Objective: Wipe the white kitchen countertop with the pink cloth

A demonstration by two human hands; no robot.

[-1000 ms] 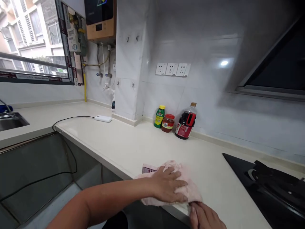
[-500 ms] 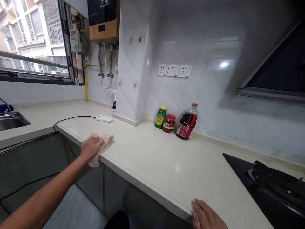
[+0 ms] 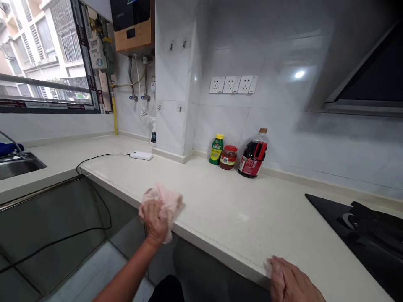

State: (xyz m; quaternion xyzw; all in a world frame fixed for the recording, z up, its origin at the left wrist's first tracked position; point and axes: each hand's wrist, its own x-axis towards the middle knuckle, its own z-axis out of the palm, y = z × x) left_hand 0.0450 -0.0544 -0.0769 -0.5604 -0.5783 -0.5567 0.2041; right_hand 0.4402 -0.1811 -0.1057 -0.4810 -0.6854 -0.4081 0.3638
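Since half a second ago our left hand has slid the pink cloth rightward along the front edge of the tabletop, away from the corner. Now the cloth sits bunched at that edge, part of it hanging over, with our left fingers closed on it. Our right hand rests flat on the tabletop edge, well apart, fingers spread and holding nothing. Against the back wall stand a green bottle, a red-lidded jar and a dark sauce bottle. A black stove lies at the right, a sink at the left.
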